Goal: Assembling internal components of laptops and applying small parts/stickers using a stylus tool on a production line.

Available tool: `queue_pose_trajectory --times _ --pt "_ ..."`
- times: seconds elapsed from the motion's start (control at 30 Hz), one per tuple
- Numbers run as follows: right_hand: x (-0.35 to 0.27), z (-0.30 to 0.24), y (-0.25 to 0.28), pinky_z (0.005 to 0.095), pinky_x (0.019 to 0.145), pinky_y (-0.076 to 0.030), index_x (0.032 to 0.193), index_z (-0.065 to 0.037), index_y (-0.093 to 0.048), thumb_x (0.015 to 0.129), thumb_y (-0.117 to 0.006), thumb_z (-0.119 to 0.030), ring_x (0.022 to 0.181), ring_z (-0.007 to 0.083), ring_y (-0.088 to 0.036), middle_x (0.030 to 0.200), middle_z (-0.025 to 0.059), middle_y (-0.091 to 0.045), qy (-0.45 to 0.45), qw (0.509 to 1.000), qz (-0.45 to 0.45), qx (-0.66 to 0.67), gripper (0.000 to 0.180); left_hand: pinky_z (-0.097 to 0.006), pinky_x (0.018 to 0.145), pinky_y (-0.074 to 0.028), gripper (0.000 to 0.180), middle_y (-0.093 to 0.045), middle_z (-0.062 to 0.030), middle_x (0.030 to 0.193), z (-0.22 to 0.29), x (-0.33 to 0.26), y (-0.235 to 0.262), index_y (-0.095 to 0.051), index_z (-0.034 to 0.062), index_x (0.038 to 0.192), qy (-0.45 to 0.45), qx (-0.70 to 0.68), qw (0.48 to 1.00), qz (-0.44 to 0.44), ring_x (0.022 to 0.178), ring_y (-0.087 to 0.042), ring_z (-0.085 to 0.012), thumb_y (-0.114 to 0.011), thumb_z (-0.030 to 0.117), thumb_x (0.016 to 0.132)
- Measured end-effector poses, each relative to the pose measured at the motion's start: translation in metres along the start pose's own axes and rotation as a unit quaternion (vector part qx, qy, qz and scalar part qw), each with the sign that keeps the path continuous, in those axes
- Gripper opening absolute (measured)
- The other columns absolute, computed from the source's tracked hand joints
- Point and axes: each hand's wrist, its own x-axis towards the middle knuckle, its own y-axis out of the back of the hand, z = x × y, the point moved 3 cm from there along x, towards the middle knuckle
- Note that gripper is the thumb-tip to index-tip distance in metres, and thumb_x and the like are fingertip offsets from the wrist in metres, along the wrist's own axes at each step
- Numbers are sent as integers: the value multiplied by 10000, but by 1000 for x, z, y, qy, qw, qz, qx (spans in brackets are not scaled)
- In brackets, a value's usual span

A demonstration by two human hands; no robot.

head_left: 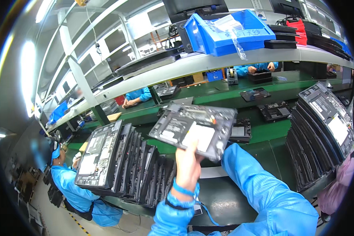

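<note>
Black plastic and bare circuitry: one electronics housing (176, 126), insides facing up, is raised at a tilt over the green bench (269, 153). It is my landmark; its edges are slightly blurred.

Left hand (188, 167): at the housing's near edge, curled around it, thumb on top by the white rectangular panel (200, 135), other fingers going beneath. Grip looks closed on that edge. Blue band (183, 191) round the wrist.

Right hand: out of sight behind or under the housing; only the blue right sleeve (259, 183) shows, running up to its near right corner. Cannot tell how far that hand is spread or whether it grips.

Left of the housing: a leaning stack of similar housings (139, 167); past it, a seated co-worker in blue (69, 177). Well right of it: a second tall stack (312, 145), with a pink sleeve (338, 187) beside that.

Just right of the housing, a smaller dark unit (241, 131) lies on the bench; farther right and beyond, another dark unit (274, 111) and a flat dark panel (255, 94).

Beyond and above the housing: a shelf (224, 61) bearing a blue bin (200, 41). Under the shelf, two co-workers' hands are visible across the bench.
</note>
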Motion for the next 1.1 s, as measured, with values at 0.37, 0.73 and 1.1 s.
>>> queue_pose_trajectory --times 0.37,0.73,1.1 --pt "-236 -72 -148 388 872 -518 1178 -39 -578 954 -398 -432 995 261 -620 1114 140 -639 -66 973 162 -149 486 -338 979 -418 452 -540 -146 1224 -51 -91 31 -398 -50 1303 -105 81 991 33 1100 -547 -200 -561 -57 881" --pt "-412 -130 -207 344 994 -423 1372 25 -346 859 -627 0 1158 219 -515 1238 180 -532 87 846 234 -471 585 -385 963 -459 480 -491 -157 1302 -178 -234 53 -270 -34 1352 112 51 992 -5 1157 -524 -248 -520 77 958" --pt "-370 -164 -199 282 736 -527 1211 44 -542 928 -597 -175 815 181 -667 1018 156 -674 59 688 219 -689 362 -311 792 -532 266 -698 -131 955 -42 -182 35 -651 -6 1036 166 454 728 -486 883 -687 -229 -667 204 874"
